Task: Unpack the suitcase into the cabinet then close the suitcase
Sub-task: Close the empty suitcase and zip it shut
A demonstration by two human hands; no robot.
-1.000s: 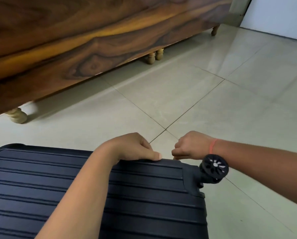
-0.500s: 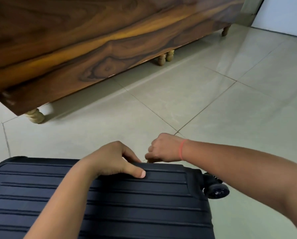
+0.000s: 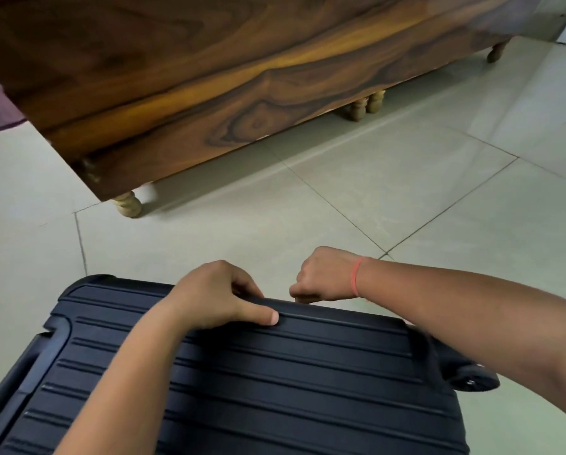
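The left hand [image 3: 222, 297] clamps the far edge of the suitcase [image 3: 275, 372], while the right hand [image 3: 324, 274] curls beside it, its hold hidden.

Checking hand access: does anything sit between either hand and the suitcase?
Nothing visible does. The left hand grips the suitcase at its far edge; the right hand, curled, sits at that edge.

The suitcase [image 3: 275, 389] is black, a hard shell with long raised ridges. It lies flat on the tiled floor [image 3: 406, 208] with the lid down, and one wheel [image 3: 472, 380] sticks out at its right end. The cabinet [image 3: 209, 77] is of dark brown wood with strong grain. It stands on the same floor beyond the suitcase, well apart from it, on short pale turned legs [image 3: 129, 203].
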